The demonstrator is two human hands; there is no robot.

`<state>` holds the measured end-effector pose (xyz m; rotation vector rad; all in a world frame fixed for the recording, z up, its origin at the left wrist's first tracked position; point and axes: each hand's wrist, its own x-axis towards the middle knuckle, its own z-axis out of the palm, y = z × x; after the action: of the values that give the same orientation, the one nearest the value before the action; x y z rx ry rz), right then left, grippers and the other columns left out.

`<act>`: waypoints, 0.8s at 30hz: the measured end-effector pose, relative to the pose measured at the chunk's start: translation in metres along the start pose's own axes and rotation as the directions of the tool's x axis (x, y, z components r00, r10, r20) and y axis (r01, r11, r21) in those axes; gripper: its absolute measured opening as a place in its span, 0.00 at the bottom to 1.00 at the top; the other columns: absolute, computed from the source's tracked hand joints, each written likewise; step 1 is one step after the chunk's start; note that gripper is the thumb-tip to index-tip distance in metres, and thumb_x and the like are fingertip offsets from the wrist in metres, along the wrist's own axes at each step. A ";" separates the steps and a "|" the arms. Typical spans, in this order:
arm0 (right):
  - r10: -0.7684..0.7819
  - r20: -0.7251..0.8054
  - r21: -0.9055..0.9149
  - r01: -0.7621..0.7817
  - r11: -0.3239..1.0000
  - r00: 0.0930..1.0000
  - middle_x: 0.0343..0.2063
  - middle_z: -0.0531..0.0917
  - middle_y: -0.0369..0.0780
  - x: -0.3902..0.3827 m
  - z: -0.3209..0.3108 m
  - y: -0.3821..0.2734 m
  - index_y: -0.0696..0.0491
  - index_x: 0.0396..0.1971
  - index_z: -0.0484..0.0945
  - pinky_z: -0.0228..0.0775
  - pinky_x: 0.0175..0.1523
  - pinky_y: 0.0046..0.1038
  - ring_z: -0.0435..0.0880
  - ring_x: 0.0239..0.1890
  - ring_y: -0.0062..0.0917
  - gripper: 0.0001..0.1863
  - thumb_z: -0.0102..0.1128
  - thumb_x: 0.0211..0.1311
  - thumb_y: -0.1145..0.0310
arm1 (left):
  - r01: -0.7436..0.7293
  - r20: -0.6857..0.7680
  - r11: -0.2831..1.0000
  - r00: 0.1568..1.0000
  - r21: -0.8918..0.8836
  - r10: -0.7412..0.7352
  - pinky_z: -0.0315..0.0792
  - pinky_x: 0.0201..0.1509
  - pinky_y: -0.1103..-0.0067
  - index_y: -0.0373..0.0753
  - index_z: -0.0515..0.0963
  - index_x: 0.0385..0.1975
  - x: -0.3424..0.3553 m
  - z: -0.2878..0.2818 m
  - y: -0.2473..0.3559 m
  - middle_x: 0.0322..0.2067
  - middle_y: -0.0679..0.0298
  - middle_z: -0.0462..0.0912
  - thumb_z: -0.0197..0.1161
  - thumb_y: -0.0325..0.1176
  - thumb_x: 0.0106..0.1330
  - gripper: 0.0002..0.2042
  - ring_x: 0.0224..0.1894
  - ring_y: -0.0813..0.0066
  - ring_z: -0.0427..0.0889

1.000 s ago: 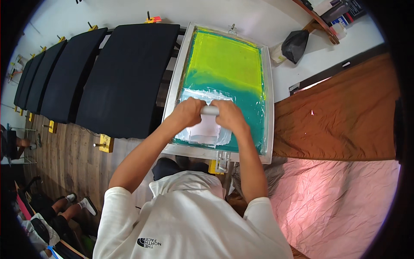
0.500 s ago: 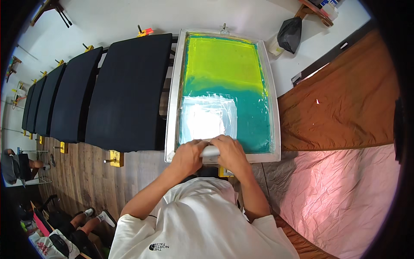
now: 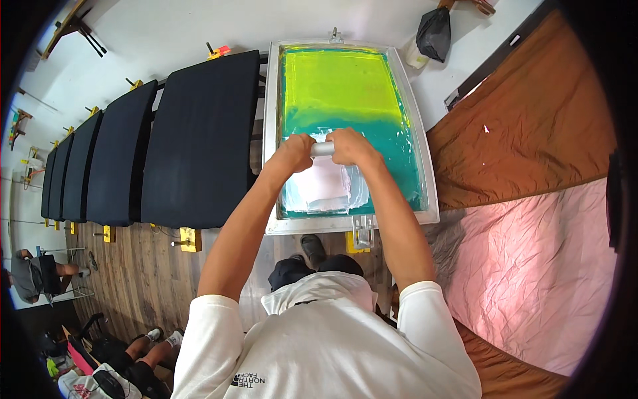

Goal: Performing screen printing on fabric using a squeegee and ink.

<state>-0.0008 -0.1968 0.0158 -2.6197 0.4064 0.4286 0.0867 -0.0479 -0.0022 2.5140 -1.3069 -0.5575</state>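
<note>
A screen-printing frame [image 3: 272, 100] with a pale metal rim lies in front of me. Its mesh is yellow-green [image 3: 342, 83] at the far part and teal [image 3: 392, 173] nearer. White ink [image 3: 319, 187] is spread over the near left of the mesh. Across the middle of the screen, my left hand [image 3: 294, 153] and my right hand [image 3: 353, 147] are both closed around a squeegee [image 3: 323, 149]. Only the light grey middle of its handle shows between my fists; its blade is hidden.
Several black-covered boards [image 3: 199, 139] stand in a row to the left, with yellow blocks [image 3: 190, 240] at their ends. A metal clamp [image 3: 363, 231] sits at the frame's near edge. Brown cloth [image 3: 518, 133] and pinkish cloth [image 3: 531, 259] hang right. People sit at lower left.
Both hands have pushed the squeegee from the frame's near edge to the middle of the screen. My arms are stretched further out, and the near clamp has come into sight.
</note>
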 end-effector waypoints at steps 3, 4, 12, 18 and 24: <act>0.019 -0.043 -0.014 -0.020 1.000 0.999 0.37 0.86 0.47 -0.004 0.008 0.002 0.47 0.40 0.85 0.78 0.49 0.40 0.85 0.42 0.42 0.19 0.61 0.43 0.77 | -0.026 -0.022 0.997 0.999 0.066 0.028 0.80 0.45 0.66 0.41 0.84 0.42 -0.003 0.004 0.005 0.34 0.48 0.85 0.61 0.21 0.52 0.16 0.37 0.51 0.86; 0.036 -0.048 -0.012 -0.036 0.999 0.998 0.38 0.86 0.46 -0.007 0.009 0.000 0.46 0.40 0.85 0.78 0.50 0.40 0.85 0.43 0.42 0.20 0.61 0.43 0.77 | -0.045 -0.037 0.992 0.998 0.118 0.049 0.80 0.46 0.67 0.41 0.84 0.42 -0.006 0.006 0.005 0.34 0.48 0.85 0.61 0.23 0.52 0.16 0.38 0.52 0.86; 0.090 -0.100 -0.036 -0.094 0.995 0.991 0.42 0.86 0.43 -0.034 0.024 -0.011 0.43 0.45 0.85 0.77 0.52 0.38 0.84 0.47 0.39 0.22 0.62 0.46 0.75 | -0.056 -0.148 0.997 0.987 0.054 0.063 0.80 0.47 0.68 0.39 0.84 0.42 -0.026 0.029 0.005 0.36 0.49 0.85 0.62 0.21 0.52 0.16 0.40 0.53 0.86; 0.140 -0.079 -0.021 -0.142 0.990 0.987 0.42 0.86 0.43 -0.062 0.033 -0.018 0.42 0.44 0.85 0.76 0.52 0.39 0.84 0.47 0.39 0.22 0.62 0.46 0.74 | -0.029 -0.125 0.999 0.992 0.028 0.033 0.80 0.47 0.68 0.39 0.84 0.42 -0.050 0.036 0.018 0.36 0.50 0.85 0.64 0.22 0.50 0.17 0.39 0.53 0.86; 0.155 -0.068 -0.015 -0.156 0.988 0.986 0.41 0.86 0.44 -0.076 0.041 -0.021 0.43 0.44 0.85 0.77 0.52 0.38 0.84 0.47 0.39 0.22 0.61 0.45 0.75 | -0.108 -0.162 0.993 0.980 0.046 0.114 0.80 0.45 0.67 0.38 0.84 0.41 -0.064 0.048 0.015 0.34 0.50 0.85 0.63 0.23 0.50 0.16 0.38 0.53 0.86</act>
<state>-0.0723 -0.1433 0.0165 -2.6373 0.6349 0.3989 0.0213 -0.0054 -0.0251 2.4383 -1.3956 -0.2977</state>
